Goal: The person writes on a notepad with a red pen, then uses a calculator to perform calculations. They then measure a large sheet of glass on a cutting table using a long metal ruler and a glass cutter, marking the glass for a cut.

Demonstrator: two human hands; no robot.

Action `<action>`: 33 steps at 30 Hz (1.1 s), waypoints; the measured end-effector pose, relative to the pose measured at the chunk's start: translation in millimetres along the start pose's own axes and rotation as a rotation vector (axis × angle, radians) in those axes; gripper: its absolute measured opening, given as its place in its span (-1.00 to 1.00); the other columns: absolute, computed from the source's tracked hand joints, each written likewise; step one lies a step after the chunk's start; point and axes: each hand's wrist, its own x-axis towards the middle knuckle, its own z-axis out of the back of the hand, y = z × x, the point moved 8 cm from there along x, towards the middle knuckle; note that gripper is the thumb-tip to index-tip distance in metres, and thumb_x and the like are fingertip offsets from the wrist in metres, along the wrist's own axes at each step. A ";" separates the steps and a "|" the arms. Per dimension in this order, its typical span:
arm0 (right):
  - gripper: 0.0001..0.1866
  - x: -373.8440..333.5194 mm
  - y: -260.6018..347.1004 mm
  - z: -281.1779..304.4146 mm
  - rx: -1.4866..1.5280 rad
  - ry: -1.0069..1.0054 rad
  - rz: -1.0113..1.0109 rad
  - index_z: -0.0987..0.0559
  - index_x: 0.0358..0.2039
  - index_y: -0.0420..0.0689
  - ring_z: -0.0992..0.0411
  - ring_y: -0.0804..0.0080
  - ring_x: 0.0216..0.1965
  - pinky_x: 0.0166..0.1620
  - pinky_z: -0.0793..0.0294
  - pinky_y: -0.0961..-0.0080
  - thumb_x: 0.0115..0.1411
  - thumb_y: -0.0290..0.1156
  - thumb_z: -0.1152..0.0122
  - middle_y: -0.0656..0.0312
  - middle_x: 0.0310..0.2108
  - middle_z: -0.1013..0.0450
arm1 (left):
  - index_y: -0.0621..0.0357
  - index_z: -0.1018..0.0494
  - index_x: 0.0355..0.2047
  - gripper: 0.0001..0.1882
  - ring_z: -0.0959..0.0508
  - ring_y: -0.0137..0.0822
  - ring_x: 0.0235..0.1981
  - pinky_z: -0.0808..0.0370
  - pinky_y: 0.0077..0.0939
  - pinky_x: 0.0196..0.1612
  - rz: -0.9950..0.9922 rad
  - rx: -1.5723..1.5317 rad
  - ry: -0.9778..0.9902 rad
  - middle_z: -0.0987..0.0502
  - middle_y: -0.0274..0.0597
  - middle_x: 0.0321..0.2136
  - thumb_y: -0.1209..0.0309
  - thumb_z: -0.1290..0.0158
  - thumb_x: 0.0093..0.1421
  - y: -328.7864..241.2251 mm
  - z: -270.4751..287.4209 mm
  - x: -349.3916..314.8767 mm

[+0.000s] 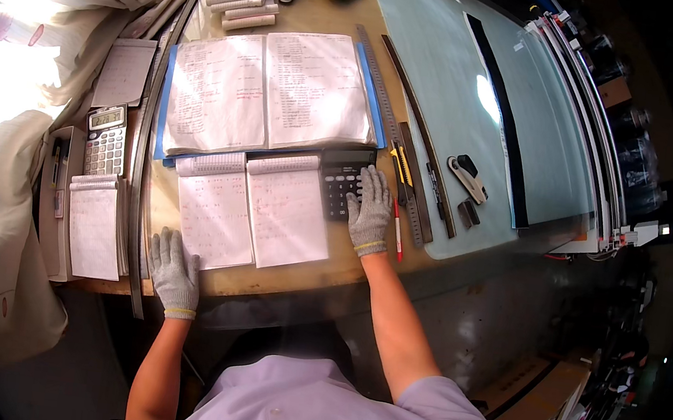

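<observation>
Rested the grey-gloved left hand (174, 276), loosely opened, just beside the white ruled-paper notepad (214, 216); laid the grey-gloved right hand (371, 211) over the black rectangular calculator (338, 178), perhaps touching keys. Grasped nothing. Called for light, single-finger presses.

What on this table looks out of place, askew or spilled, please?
I see no spill or damage. Only the stack of white paper bundles at the far side of the table looks untidy: its pieces lie unevenly on one another. The two notepads between left hand and right hand lie side by side.
</observation>
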 end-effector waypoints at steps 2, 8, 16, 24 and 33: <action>-0.41 -1.2 2.6 4.0 0.010 -0.023 0.005 -0.40 0.28 -0.19 -0.20 -0.07 0.38 0.39 -0.18 0.04 0.26 -0.30 -0.23 0.00 0.34 -0.29 | 0.20 -0.30 0.34 -0.36 -0.11 0.14 0.46 -0.05 0.02 0.47 0.000 0.002 -0.001 -0.23 0.05 0.40 0.20 -0.10 0.32 0.4 0.2 -0.1; -0.39 -11.3 1.3 8.8 0.032 -0.043 -0.058 -0.34 0.34 -0.21 -0.24 -0.09 0.36 0.38 -0.19 0.06 0.34 -0.25 -0.13 -0.05 0.35 -0.28 | 0.21 -0.30 0.34 -0.36 -0.11 0.14 0.46 -0.05 0.02 0.47 0.000 0.007 -0.002 -0.22 0.04 0.41 0.21 -0.10 0.31 0.5 -0.2 -0.5; -0.40 -12.9 -3.6 3.8 0.034 -0.018 -0.099 -0.34 0.32 -0.22 -0.23 -0.07 0.35 0.38 -0.19 0.06 0.34 -0.23 -0.15 -0.06 0.34 -0.28 | 0.22 -0.31 0.33 -0.37 -0.13 0.15 0.45 -0.06 0.03 0.46 0.003 -0.002 -0.001 -0.26 0.06 0.39 0.22 -0.09 0.32 -0.8 1.3 0.6; -0.41 -14.3 -5.0 3.1 0.041 -0.022 -0.103 -0.32 0.34 -0.21 -0.24 -0.07 0.35 0.37 -0.20 0.06 0.38 -0.20 -0.10 -0.06 0.37 -0.25 | 0.23 -0.32 0.32 -0.38 -0.13 0.15 0.45 -0.06 0.02 0.46 -0.003 0.000 -0.009 -0.26 0.07 0.39 0.23 -0.10 0.32 -0.7 1.0 0.5; -0.41 -14.4 -5.8 4.6 0.055 -0.035 -0.124 -0.35 0.34 -0.18 -0.25 -0.08 0.35 0.36 -0.21 0.09 0.36 -0.26 -0.14 -0.08 0.36 -0.27 | 0.23 -0.32 0.32 -0.37 -0.11 0.14 0.46 -0.07 0.01 0.46 0.007 -0.004 0.000 -0.25 0.06 0.40 0.22 -0.11 0.31 1.3 -1.2 0.2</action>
